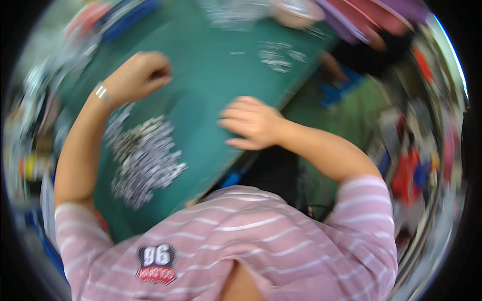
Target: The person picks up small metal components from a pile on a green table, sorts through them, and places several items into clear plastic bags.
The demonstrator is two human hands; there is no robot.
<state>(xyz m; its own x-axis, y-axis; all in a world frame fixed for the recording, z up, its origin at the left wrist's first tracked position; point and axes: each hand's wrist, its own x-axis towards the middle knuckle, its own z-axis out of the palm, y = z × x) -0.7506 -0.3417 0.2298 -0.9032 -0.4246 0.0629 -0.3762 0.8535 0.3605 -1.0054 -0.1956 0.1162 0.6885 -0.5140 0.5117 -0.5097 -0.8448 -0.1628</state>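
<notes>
My left hand, with a silvery band at the wrist, hangs over the green table with its fingers curled in. Whether anything is inside the curl cannot be made out. Just nearer to me lies a heap of small grey-and-white pieces, too blurred to name. My right hand is palm down at the table's right edge, fingers stretched out, with nothing visible in it.
Small clear or whitish pieces lie scattered toward the far right, below a pale bowl. Another pale pile is at the far side. A blue bin stands far left. Beyond the right edge, another person sits by a blue stool.
</notes>
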